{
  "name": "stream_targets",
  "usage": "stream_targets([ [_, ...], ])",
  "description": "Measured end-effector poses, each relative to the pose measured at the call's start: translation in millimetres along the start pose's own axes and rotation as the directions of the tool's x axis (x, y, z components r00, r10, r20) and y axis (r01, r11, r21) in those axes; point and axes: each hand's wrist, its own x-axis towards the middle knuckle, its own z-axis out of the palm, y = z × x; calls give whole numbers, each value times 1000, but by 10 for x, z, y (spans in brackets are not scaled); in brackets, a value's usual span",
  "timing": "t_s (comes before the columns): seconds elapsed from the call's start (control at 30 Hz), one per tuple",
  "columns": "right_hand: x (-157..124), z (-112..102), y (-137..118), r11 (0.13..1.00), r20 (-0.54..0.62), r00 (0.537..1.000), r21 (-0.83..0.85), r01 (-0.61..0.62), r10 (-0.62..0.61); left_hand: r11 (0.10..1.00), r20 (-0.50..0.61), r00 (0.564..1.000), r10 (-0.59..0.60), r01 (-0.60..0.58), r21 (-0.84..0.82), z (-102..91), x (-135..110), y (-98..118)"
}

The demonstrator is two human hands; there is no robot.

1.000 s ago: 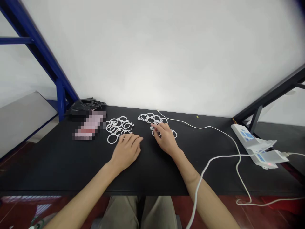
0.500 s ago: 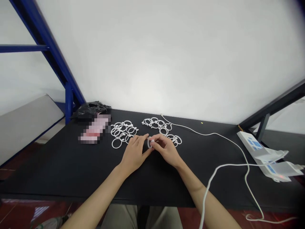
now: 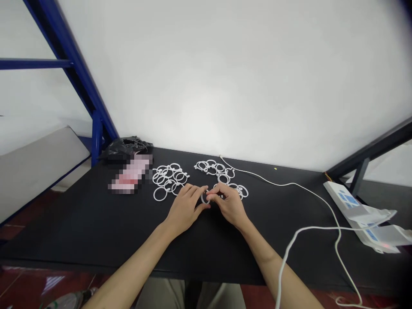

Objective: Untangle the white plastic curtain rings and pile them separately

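Note:
My left hand (image 3: 186, 209) and my right hand (image 3: 229, 204) meet over the black table (image 3: 96, 231), both pinching one white plastic ring (image 3: 205, 198) between their fingertips. Just beyond my left hand lies a pile of white rings (image 3: 169, 177). A second pile of white rings (image 3: 222, 173) lies beyond my right hand, partly hidden by its fingers.
A blurred pink object (image 3: 130, 179) and a black plastic bag (image 3: 125, 146) sit at the far left. A white cable (image 3: 309, 223) runs across the right side to white devices (image 3: 363, 216). A blue steel frame (image 3: 80, 86) stands left, against the white wall.
My right hand left the right pile with a ring and came toward me; my left hand rose off the table and joined it, so both now pinch the ring.

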Motion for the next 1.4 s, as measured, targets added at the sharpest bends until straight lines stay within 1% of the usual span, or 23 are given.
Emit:
stream_targets([
  [0.07, -3, 0, 4, 1000, -3, 1000, 4, -4, 4, 1000, -1, 1000, 5, -5, 9, 10, 9, 11],
  [0.13, -8, -5, 9, 1000, -15, 1000, 14, -6, 6, 1000, -30, 999, -11, 12, 25, -1, 4, 15],
  [0.23, -3, -39, 34, 999, -65, 998, -43, -17, 14, 989, -133, 986, -104, 117, 96, -99, -50, -35],
  [0.33, 21, -108, 96, 981, -175, 983, -179, -79, 47, 932, -257, 939, -230, 288, 219, -286, -161, -189],
  [0.43, 47, -181, 184, 949, -223, 973, -288, -127, 63, 839, -340, 876, -342, 448, 309, -463, -274, -392],
  [0.53, 58, -227, 261, 912, -221, 974, -386, -138, 53, 750, -322, 822, -470, 565, 345, -537, -326, -530],
  [0.6, 56, -240, 298, 888, -204, 978, -440, -137, 50, 715, -288, 800, -527, 600, 358, -537, -324, -559],
  [0.7, 48, -246, 326, 859, -170, 985, -498, -121, 40, 704, -246, 796, -554, 605, 372, -523, -298, -543],
  [0.8, 40, -255, 321, 842, -138, 990, -533, -88, 16, 704, -229, 788, -572, 614, 356, -528, -277, -520],
  [0.9, 37, -271, 283, 828, -99, 995, -557, -63, 9, 711, -214, 789, -575, 612, 346, -540, -277, -519],
  [1.03, 31, -286, 193, 824, 25, 1000, -567, 9, 6, 733, -230, 795, -562, 607, 306, -542, -302, -532],
  [1.1, 18, -290, 142, 809, 89, 996, -586, 56, -5, 748, -249, 799, -547, 600, 284, -540, -313, -532],
  [1.23, -19, -280, 77, 752, 200, 980, -643, 145, -19, 783, -259, 820, -510, 567, 254, -541, -311, -509],
  [1.33, -30, -239, 91, 746, 251, 968, -645, 166, 1, 805, -262, 834, -486, 544, 238, -547, -305, -493],
  [1.4, -24, -198, 116, 754, 265, 964, -637, 164, 14, 806, -274, 829, -487, 547, 223, -552, -308, -491],
])
